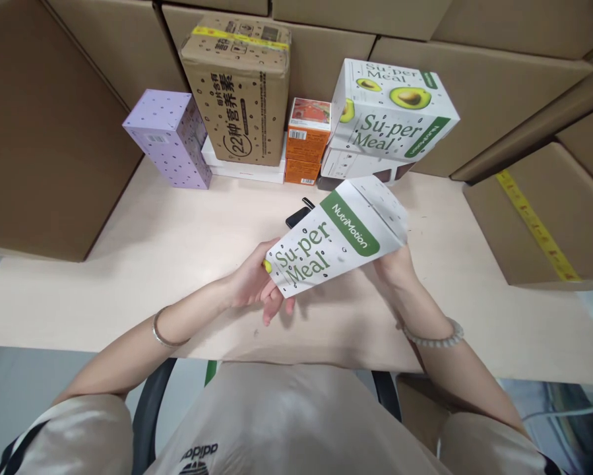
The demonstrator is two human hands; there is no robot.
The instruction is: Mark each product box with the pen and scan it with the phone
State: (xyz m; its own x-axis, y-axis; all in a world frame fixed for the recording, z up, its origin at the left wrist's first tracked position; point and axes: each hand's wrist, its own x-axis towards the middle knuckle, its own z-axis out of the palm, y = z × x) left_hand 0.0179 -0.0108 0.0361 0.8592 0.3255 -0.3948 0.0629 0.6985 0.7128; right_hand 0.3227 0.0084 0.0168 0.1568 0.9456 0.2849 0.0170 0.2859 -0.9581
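Note:
Between my hands, tilted above the table, is a white Su-per Meal box (309,254) with a green NutriMotion label facing me. My left hand (256,277) supports its lower left end, fingers partly hidden under the carton. At the right end, my right hand (394,267) grips from behind and below, with most of its fingers out of sight. Just past the box lies a small black object (299,216), partly covered by it. I wear a metal bangle (161,330) on the left wrist and a beaded bracelet (439,338) on the right.
Along the back stand a purple box (165,138), a brown carton (241,99) on a flat white box (247,173), stacked orange boxes (307,142), and another Su-per Meal box (390,112). Large cardboard cartons flank the table (103,290) at left (53,132) and right (548,218).

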